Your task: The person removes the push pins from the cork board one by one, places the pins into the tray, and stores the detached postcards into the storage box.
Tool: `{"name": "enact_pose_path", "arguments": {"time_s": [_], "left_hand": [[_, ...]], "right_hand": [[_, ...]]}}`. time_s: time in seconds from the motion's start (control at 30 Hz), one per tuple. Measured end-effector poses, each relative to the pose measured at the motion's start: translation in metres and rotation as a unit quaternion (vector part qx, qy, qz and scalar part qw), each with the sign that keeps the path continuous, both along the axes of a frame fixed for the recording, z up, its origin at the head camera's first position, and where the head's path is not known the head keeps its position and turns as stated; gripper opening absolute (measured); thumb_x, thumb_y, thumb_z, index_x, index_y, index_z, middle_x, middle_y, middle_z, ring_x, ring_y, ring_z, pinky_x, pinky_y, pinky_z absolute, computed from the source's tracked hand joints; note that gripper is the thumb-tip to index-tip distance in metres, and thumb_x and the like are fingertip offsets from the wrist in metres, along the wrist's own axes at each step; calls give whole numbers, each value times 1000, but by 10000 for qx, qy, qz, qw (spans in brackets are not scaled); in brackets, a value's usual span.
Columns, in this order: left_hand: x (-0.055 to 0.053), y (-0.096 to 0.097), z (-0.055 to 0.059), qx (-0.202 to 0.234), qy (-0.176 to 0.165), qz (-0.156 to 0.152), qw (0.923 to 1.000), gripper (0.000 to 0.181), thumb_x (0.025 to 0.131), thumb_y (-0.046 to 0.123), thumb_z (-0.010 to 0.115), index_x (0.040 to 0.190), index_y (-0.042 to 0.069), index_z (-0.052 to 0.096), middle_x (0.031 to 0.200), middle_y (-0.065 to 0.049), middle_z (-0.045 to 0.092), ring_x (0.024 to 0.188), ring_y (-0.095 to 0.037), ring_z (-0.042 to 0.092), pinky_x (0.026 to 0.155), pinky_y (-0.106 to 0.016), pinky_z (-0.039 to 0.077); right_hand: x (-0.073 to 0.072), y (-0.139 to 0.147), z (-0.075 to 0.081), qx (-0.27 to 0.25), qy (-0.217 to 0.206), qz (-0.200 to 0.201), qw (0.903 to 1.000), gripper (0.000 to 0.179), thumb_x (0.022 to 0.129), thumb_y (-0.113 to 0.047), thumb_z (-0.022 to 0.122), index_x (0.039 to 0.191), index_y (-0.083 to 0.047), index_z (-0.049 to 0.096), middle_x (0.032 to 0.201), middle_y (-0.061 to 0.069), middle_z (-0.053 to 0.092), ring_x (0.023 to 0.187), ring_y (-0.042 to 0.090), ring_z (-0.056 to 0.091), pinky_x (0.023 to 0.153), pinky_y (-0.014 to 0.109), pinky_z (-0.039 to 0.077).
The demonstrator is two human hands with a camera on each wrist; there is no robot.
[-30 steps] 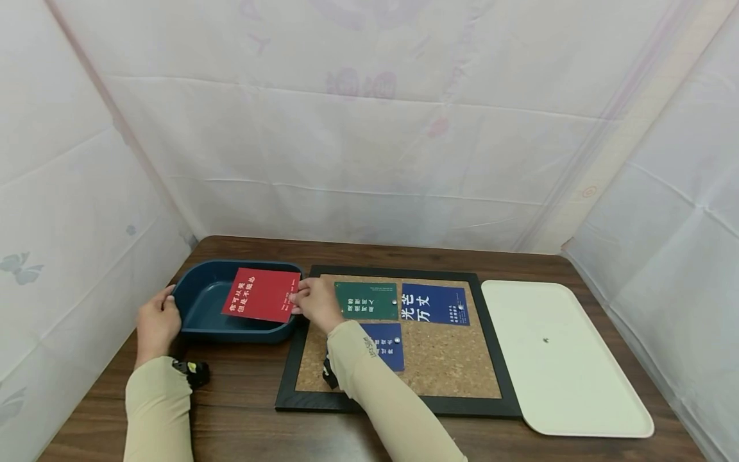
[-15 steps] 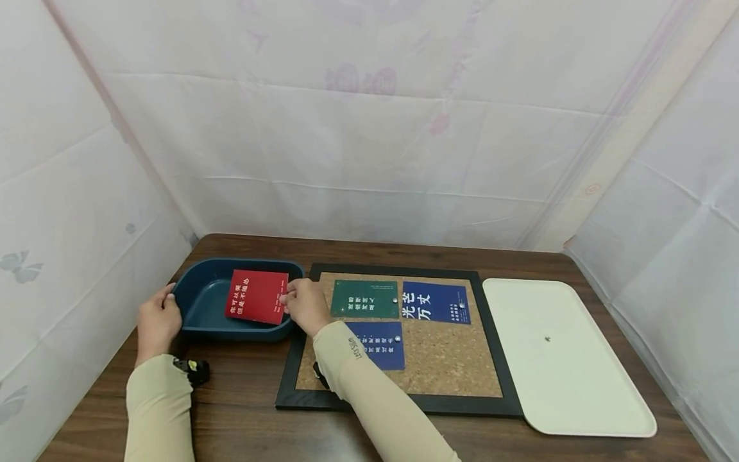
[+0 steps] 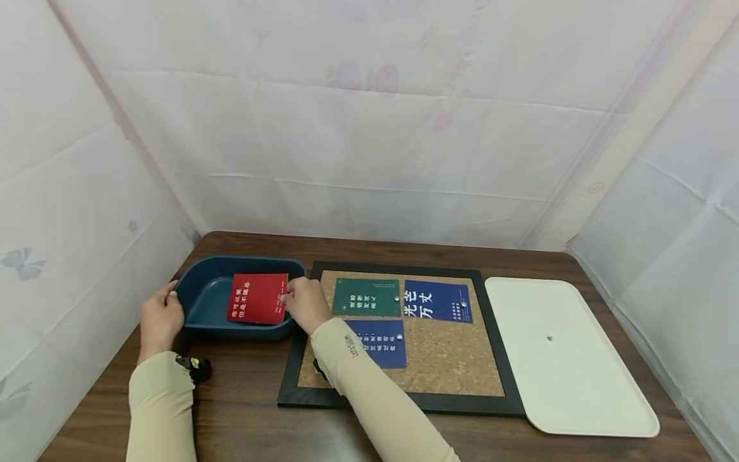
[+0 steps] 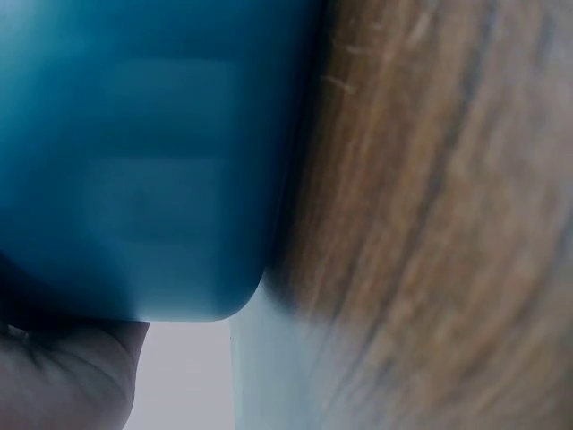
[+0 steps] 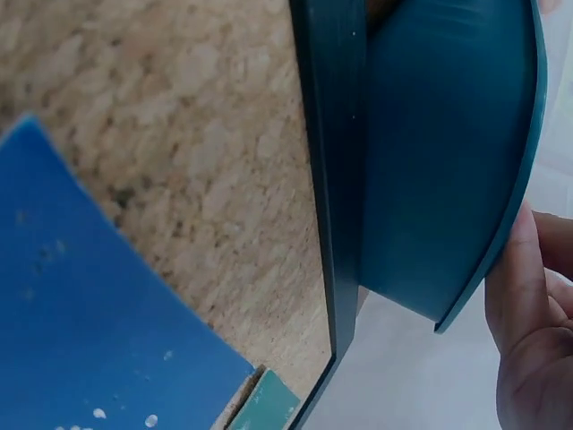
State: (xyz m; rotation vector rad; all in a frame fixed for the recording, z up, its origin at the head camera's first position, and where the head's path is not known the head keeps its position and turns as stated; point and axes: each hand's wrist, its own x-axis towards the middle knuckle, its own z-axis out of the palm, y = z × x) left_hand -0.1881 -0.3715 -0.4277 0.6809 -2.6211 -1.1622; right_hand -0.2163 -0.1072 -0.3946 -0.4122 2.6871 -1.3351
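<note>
A deep dark-blue basin with rounded corners stands at the left of the table. My left hand grips its left rim, thumb on top; the left wrist view shows the basin's outer wall close up. Inside the basin's outline lies a red card with white lettering, tilted slightly. Its right edge is pinched between the thumb and fingers of my right hand, which is over the basin's right rim. In the right wrist view the fingers are at the rim, and the card is hidden behind the wall.
Right of the basin lies a black-framed cork board, bearing a green card and two blue cards, one of them at upper right. A cream tray lies beyond it. White sheeting surrounds the table.
My right hand has moved left, carrying the red card a little further into the basin and lower. My left hand stays on the rim.
</note>
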Motion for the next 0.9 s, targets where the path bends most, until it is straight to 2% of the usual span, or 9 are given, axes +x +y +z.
{"name": "enact_pose_path", "arguments": {"time_s": [0.17, 0.47, 0.7, 0.9], "left_hand": [[-1, 0, 1, -67, 31, 17, 10000, 49, 105, 18, 19, 149, 0, 29, 151, -29, 27, 137, -48, 30, 110, -60, 29], [-3, -1, 1, -8, 6, 32, 10000, 49, 105, 18, 18, 150, 0, 27, 152, -29, 25, 139, -48, 27, 112, -59, 26], [-2, 0, 1, -49, 6, 48, 10000, 49, 105, 17, 18, 149, -1, 28, 151, -29, 26, 139, -48, 27, 112, -59, 26], [-2, 0, 0, -102, -49, 55, 9999, 49, 105, 18, 18, 149, 0, 28, 151, -30, 26, 138, -49, 28, 112, -60, 26]], "right_hand": [[2, 1, 5, 169, 58, 104, 9998, 16, 94, -12, 62, 98, -1, 73, 68, 2, 66, 48, 5, 49, 46, 16, 41], [-1, -3, 0, 619, 260, -11, 9977, 22, 93, -18, 64, 111, -8, 72, 81, 2, 74, 52, 0, 55, 50, 11, 45], [0, -3, 0, 710, 258, -56, 9971, 23, 94, -20, 63, 113, -9, 71, 70, 0, 70, 45, 1, 53, 44, 13, 44], [1, -4, -3, 758, 337, -113, 9965, 30, 93, -23, 66, 119, -9, 69, 85, 3, 75, 52, 0, 58, 49, 10, 47]]}}
